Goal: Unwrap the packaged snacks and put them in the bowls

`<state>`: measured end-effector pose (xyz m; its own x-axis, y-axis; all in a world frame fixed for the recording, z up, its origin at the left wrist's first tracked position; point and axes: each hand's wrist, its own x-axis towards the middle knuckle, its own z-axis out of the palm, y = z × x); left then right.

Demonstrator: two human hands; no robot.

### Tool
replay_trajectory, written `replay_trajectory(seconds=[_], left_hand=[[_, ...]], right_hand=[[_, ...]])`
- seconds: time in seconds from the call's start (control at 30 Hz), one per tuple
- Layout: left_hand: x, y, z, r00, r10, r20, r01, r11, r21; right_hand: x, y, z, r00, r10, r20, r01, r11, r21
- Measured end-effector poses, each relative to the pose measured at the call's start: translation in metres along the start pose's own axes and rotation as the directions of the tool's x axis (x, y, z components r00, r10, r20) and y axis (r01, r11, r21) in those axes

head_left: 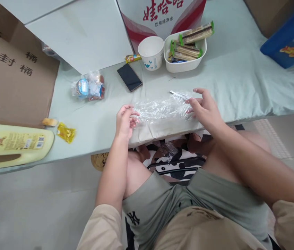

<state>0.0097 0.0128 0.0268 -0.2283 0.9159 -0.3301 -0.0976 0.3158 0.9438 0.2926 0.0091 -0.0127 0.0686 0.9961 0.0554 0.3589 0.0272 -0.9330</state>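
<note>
A crumpled sheet of clear plastic film (pixel 157 110) lies stretched out near the table's front edge, between my two hands. At its left end my left hand (pixel 126 121) has its fingers curled on the film. My right hand (pixel 205 109) grips the right end, thumb bent in against the plastic and index finger raised. A thin, pale strip (pixel 179 95) rests on the film's upper right, close to my right thumb; its kind cannot be made out.
Behind the film are a phone (pixel 129 77), a paper cup (pixel 150 53) and a white tub (pixel 184 66) of wrapped snack sticks. To the left lie bagged snacks (pixel 89 86), a yellow wrapper (pixel 66 132) and a yellow jug (pixel 14 144). A blue box (pixel 288 41) stands right.
</note>
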Motion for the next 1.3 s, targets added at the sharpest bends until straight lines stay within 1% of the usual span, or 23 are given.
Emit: replay_trajectory(seconds=[0.07,0.13,0.23,0.3,0.37,0.47,0.57,0.63,0.77,0.8,0.87,0.9,0.93,0.97,1.03,1.1,1.17,1.23,1.3], left_hand=[[0.001,0.0,-0.001,0.999,0.028,-0.018,-0.027,0.999,0.018],[0.003,-0.001,-0.001,0.996,0.069,-0.062,-0.066,0.996,0.053],[0.007,-0.006,-0.001,0.986,0.102,-0.133,-0.085,0.988,0.128],[0.012,-0.011,-0.004,0.977,0.141,-0.158,-0.109,0.974,0.198],[0.018,-0.016,-0.008,0.966,0.203,-0.158,-0.151,0.945,0.291],[0.026,-0.023,-0.013,0.95,0.283,-0.132,-0.201,0.878,0.433],[0.028,-0.025,-0.016,0.932,0.347,-0.101,-0.235,0.793,0.562],[0.026,-0.024,-0.016,0.916,0.39,-0.091,-0.263,0.757,0.599],[0.023,-0.023,-0.015,0.864,0.498,-0.079,-0.364,0.725,0.585],[0.024,-0.023,-0.015,0.865,0.498,-0.063,-0.374,0.723,0.58],[0.025,-0.024,-0.016,0.897,0.442,-0.021,-0.356,0.749,0.558],[0.026,-0.023,-0.016,0.914,0.405,-0.001,-0.341,0.772,0.537],[0.026,-0.023,-0.015,0.927,0.375,0.022,-0.334,0.795,0.507],[0.025,-0.022,-0.014,0.933,0.356,0.047,-0.335,0.817,0.469],[0.019,-0.019,-0.008,0.934,0.337,0.117,-0.356,0.859,0.369],[0.01,-0.015,0.0,0.924,0.313,0.218,-0.365,0.893,0.263],[-0.001,-0.011,0.007,0.913,0.262,0.313,-0.331,0.924,0.191],[-0.01,-0.007,0.012,0.904,0.214,0.371,-0.283,0.948,0.142],[-0.013,-0.003,0.012,0.891,0.212,0.403,-0.257,0.964,0.062]], right_hand=[[-0.005,-0.001,0.0,0.999,-0.04,0.032,0.042,0.998,-0.048],[-0.009,-0.002,-0.001,0.998,-0.052,0.046,0.055,0.996,-0.069],[-0.008,0.001,-0.005,0.995,-0.094,0.014,0.095,0.99,-0.103],[-0.005,0.004,-0.007,0.991,-0.137,-0.01,0.133,0.975,-0.181],[-0.002,0.007,-0.009,0.982,-0.186,-0.02,0.172,0.941,-0.293],[-0.001,0.008,-0.01,0.969,-0.248,-0.019,0.212,0.863,-0.459],[-0.006,0.007,-0.008,0.97,-0.243,0.015,0.207,0.791,-0.576],[-0.011,0.006,-0.006,0.967,-0.248,0.059,0.231,0.757,-0.611],[-0.02,0.002,-0.004,0.924,-0.331,0.19,0.373,0.68,-0.632],[-0.022,0.0,-0.005,0.907,-0.339,0.248,0.417,0.661,-0.624],[-0.024,-0.004,-0.01,0.858,-0.335,0.389,0.51,0.645,-0.569],[-0.025,-0.007,-0.014,0.829,-0.334,0.448,0.547,0.651,-0.527],[-0.024,-0.009,-0.018,0.809,-0.34,0.48,0.567,0.666,-0.484],[-0.022,-0.012,-0.022,0.803,-0.352,0.48,0.569,0.691,-0.446],[-0.018,-0.017,-0.027,0.833,-0.375,0.408,0.527,0.762,-0.376],[-0.013,-0.02,-0.025,0.86,-0.372,0.349,0.478,0.827,-0.297],[-0.009,-0.021,-0.016,0.854,-0.346,0.389,0.454,0.86,-0.232],[-0.006,-0.022,-0.005,0.826,-0.285,0.486,0.428,0.878,-0.213],[-0.004,-0.024,0.005,0.797,-0.195,0.572,0.379,0.899,-0.221]])
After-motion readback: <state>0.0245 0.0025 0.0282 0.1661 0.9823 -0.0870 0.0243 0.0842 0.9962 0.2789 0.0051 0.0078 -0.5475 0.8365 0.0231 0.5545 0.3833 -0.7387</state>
